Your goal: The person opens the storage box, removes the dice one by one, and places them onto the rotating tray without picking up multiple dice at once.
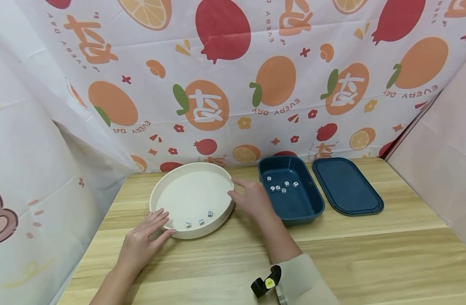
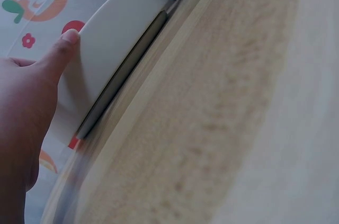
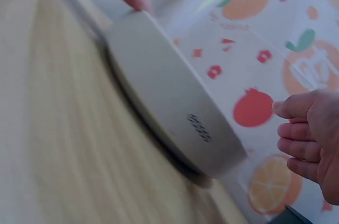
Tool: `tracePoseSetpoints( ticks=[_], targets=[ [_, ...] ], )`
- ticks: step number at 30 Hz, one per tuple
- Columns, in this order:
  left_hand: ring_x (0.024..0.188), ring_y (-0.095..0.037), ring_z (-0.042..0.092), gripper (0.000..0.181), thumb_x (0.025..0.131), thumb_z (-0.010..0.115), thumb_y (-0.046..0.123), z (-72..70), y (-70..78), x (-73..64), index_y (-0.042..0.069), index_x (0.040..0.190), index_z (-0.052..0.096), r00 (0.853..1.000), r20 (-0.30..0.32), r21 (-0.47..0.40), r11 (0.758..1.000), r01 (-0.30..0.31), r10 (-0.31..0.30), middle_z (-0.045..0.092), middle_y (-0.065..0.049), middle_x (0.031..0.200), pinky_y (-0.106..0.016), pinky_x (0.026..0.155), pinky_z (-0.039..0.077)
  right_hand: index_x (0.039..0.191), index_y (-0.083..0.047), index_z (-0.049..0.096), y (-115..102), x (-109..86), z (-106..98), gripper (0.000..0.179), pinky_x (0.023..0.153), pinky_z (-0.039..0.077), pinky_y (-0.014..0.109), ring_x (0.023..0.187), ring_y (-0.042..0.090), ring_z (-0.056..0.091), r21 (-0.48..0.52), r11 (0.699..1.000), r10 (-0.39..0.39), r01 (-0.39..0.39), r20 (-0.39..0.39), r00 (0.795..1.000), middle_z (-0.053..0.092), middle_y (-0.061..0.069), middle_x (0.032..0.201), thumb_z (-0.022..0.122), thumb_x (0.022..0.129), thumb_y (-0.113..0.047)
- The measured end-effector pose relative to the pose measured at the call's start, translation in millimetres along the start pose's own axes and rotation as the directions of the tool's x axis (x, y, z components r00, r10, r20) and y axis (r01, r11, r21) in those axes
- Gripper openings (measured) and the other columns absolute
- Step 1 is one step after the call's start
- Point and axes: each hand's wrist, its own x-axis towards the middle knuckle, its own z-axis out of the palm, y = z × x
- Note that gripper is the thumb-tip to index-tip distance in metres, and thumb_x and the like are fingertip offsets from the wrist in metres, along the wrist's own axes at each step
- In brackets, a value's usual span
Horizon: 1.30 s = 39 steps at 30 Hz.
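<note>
A round cream tray point(image 1: 196, 190) with a raised rim stands on the table, and three white dice point(image 1: 201, 222) lie inside it along its near side. My left hand point(image 1: 147, 237) holds the tray's near-left rim, fingers over the inside and thumb at the edge. In the left wrist view the left thumb point(image 2: 69, 37) lies against the tray's top edge. At the opposite side, my right hand point(image 1: 253, 198) is beside the right rim. The right wrist view shows its fingers point(image 3: 299, 142) loosely bent, apart from the tray wall, with nothing in them.
Right of the tray stands a dark blue rectangular container point(image 1: 301, 207) with several white dice point(image 1: 277, 188) on its floor. Its matching flat blue lid point(image 1: 347, 186) lies farther right. A fruit-print cloth point(image 1: 233, 84) hangs behind the wooden table point(image 1: 370, 262).
</note>
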Motion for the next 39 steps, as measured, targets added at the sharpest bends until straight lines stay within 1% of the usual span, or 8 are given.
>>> tracePoseSetpoints(
  ticks=[2,5,12,18,23,32,35,39],
  targets=[
    [0.111,-0.024,0.068,0.056,0.086,0.067,0.055,-0.2,0.3,0.9,0.0,0.098,0.077,1.0,-0.006,-0.006,1.0,-0.005,0.005,0.074,-0.014,0.108,-0.03,0.113,0.045,0.125,-0.016,0.069,5,2.2,-9,0.039,0.104,0.055,0.044,0.123,0.023,0.061,0.025,0.999,0.031,-0.03,-0.028,0.999,0.068,0.002,0.127,0.072,0.089,-0.031],
    [0.11,-0.025,0.069,0.056,0.086,0.068,0.054,0.0,0.7,1.8,0.0,0.097,0.077,1.0,-0.017,-0.016,1.0,-0.016,0.016,0.074,-0.014,0.107,-0.031,0.112,0.045,0.127,-0.017,0.068,16,4.6,-21,0.04,0.107,0.052,0.047,0.127,0.025,0.057,0.066,0.996,0.071,-0.067,-0.066,0.995,0.067,0.002,0.129,0.073,0.089,-0.03],
    [0.112,-0.022,0.068,0.053,0.084,0.072,0.051,-0.1,-0.2,1.0,0.0,0.098,0.077,1.0,-0.012,-0.015,1.0,-0.017,0.017,0.074,-0.014,0.107,-0.028,0.114,0.044,0.132,-0.016,0.064,46,7.2,-49,0.044,0.106,0.053,0.048,0.125,0.024,0.058,0.107,0.984,0.152,-0.142,-0.097,0.984,0.066,0.006,0.131,0.071,0.091,-0.032],
    [0.113,-0.021,0.068,0.055,0.085,0.069,0.053,0.4,-0.8,1.2,0.001,0.099,0.077,1.0,-0.018,-0.01,1.0,-0.021,0.021,0.074,-0.014,0.107,-0.031,0.112,0.045,0.137,-0.014,0.058,73,8.8,-70,0.047,0.109,0.05,0.048,0.128,0.027,0.055,0.066,0.956,0.288,-0.285,-0.042,0.957,0.061,0.007,0.138,0.068,0.094,-0.029],
    [0.114,-0.019,0.067,0.056,0.086,0.067,0.054,1.0,-0.9,2.0,0.001,0.099,0.077,0.999,-0.026,-0.012,1.0,-0.024,0.023,0.074,-0.013,0.107,-0.031,0.112,0.045,0.138,-0.009,0.057,91,8.5,-81,0.045,0.111,0.047,0.049,0.127,0.03,0.056,0.018,0.939,0.344,-0.345,0.016,0.939,0.06,0.011,0.137,0.065,0.096,-0.021],
    [0.113,-0.022,0.067,0.053,0.083,0.072,0.051,-0.2,-2.7,-0.9,0.001,0.1,0.077,1.0,0.019,-0.003,1.0,0.01,-0.01,0.074,-0.014,0.108,-0.033,0.113,0.045,0.137,-0.007,0.057,105,8.0,-79,0.041,0.114,0.043,0.052,0.129,0.031,0.054,-0.044,0.927,0.376,-0.374,0.11,0.92,0.06,0.014,0.138,0.058,0.097,-0.01],
    [0.113,-0.022,0.067,0.05,0.081,0.075,0.048,0.4,-2.7,-0.2,0.001,0.1,0.077,1.0,0.009,-0.006,1.0,0.001,-0.001,0.074,-0.014,0.108,-0.034,0.112,0.046,0.138,-0.006,0.055,106,8.3,-79,0.042,0.114,0.042,0.052,0.13,0.032,0.053,-0.061,0.93,0.367,-0.362,0.145,0.919,0.059,0.016,0.138,0.058,0.096,-0.008],
    [0.112,-0.023,0.068,0.053,0.085,0.07,0.052,1.8,-2.4,1.4,0.002,0.1,0.077,1.0,-0.017,-0.013,1.0,-0.016,0.016,0.074,-0.014,0.107,-0.034,0.112,0.046,0.139,-0.005,0.054,105,7.8,-78,0.043,0.114,0.043,0.052,0.129,0.033,0.053,-0.083,0.933,0.36,-0.35,0.183,0.915,0.059,0.018,0.137,0.058,0.096,-0.008]
  ],
)
